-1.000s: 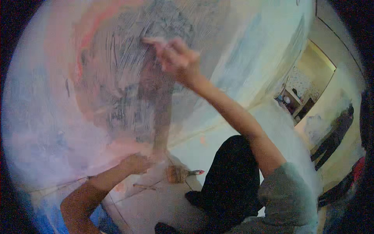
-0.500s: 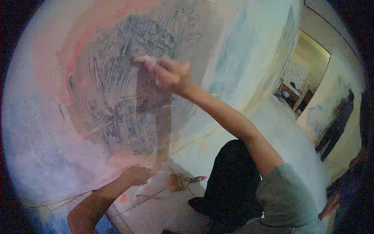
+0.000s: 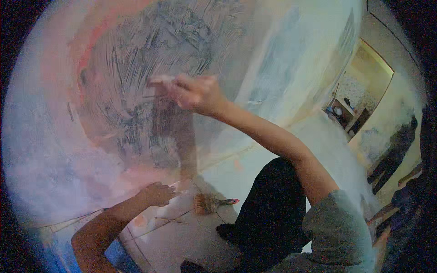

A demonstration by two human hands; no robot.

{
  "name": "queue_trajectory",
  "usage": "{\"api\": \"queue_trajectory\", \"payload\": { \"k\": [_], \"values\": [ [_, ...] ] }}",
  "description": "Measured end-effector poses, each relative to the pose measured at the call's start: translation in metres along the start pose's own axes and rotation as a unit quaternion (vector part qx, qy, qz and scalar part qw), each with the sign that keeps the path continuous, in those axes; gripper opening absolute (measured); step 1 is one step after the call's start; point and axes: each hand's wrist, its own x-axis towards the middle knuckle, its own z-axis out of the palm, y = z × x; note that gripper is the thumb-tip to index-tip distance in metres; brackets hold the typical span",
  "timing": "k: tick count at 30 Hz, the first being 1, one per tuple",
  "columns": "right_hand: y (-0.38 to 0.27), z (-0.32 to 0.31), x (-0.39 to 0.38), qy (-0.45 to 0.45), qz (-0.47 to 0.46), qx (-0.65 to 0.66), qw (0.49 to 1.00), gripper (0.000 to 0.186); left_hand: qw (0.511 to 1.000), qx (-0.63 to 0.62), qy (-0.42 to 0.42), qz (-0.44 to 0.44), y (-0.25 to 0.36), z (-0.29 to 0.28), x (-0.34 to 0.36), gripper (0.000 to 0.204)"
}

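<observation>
My right hand (image 3: pixel 195 94) is raised in front of the wall (image 3: pixel 48 150), closed around a small pale tool (image 3: pixel 157 83) blurred by motion. The tool's tip is at a patch of grey, streaky, ridged coating (image 3: pixel 132 77) with a pinkish-red rim. Lower down, my left hand (image 3: pixel 159 194) is closed near the foot of the wall. A short pale bit shows at its fingertips, too small to name. To its right, a wide brush (image 3: pixel 205 204) with tan bristles and a red-tipped dark handle lies on the tiled floor (image 3: pixel 168 241).
Thin sticks (image 3: pixel 172 221) lie on the floor near the brush. Blue material (image 3: pixel 119 255) is at the lower left. At the right are a doorway (image 3: pixel 371 73), a shadow (image 3: pixel 396 150) on the wall, and another person (image 3: pixel 405 204), partly seen.
My right hand with the pale tool has moved down and slightly left across the grey patch. The view has shifted a little. The other person at the right edge has changed position.
</observation>
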Motion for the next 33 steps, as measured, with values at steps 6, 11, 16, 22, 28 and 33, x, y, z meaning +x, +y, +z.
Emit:
{"api": "queue_trajectory", "payload": {
  "k": [6, 11, 16, 22, 28, 33],
  "values": [
    [0.018, -0.005, 0.008, -0.030, -0.022, -0.023, 0.999, 0.023, 0.996, 0.000, -0.083, -0.045, -0.002, -0.005, 0.001, 0.048],
    [0.035, -0.010, 0.014, -0.016, 0.070, -0.097, 0.993, 0.024, 0.995, 0.003, -0.087, -0.042, -0.005, 0.001, -0.002, 0.060],
    [-0.019, 0.004, -0.013, -0.099, -0.035, 0.034, 0.994, 0.019, 1.000, 0.018, -0.016, -0.011, -0.008, 0.006, -0.006, 0.062],
    [-0.048, 0.017, -0.029, -0.108, -0.083, 0.058, 0.989, 0.029, 0.997, -0.014, -0.054, -0.047, -0.009, -0.001, 0.000, 0.064],
    [-0.046, 0.013, -0.027, -0.123, -0.083, 0.071, 0.986, 0.038, 0.999, 0.035, 0.006, -0.010, -0.010, 0.007, -0.005, 0.076],
    [-0.047, 0.013, -0.028, -0.144, -0.082, 0.059, 0.984, 0.035, 0.998, 0.060, 0.004, -0.011, -0.015, 0.021, -0.005, 0.074]
  ]
}}
